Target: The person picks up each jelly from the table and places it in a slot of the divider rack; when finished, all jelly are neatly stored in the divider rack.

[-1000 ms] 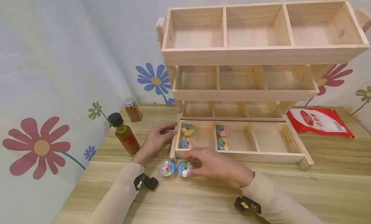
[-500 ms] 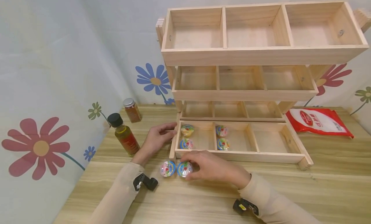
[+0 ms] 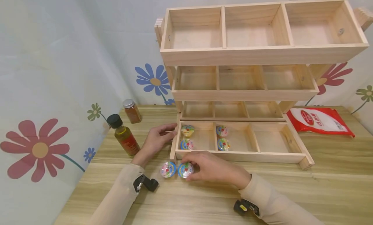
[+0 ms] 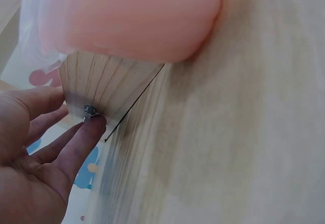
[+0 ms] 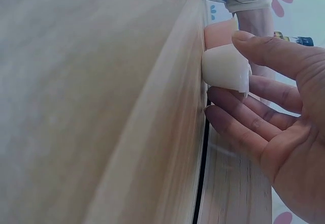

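Observation:
On the table before the rack's front left leg stand two small jelly cups with printed lids. My right hand holds the right one, a white jelly cup, between thumb and fingers; it sits on the tabletop. Beside it is a pink jelly cup, large and close in the left wrist view. Against the left side of the wooden rack rests my left hand, its fingertips near a bolt on the side panel. Two jelly cups lie in the bottom tier's left compartment, two more in the middle one.
An oil bottle with a black cap and a spice jar stand left of my left hand. A red and white bag lies right of the rack. Higher tiers overhang the bottom one.
My right thumb and fingers have settled around the white jelly cup, which stays in place. The left hand keeps its place at the rack. The head view has shifted slightly.

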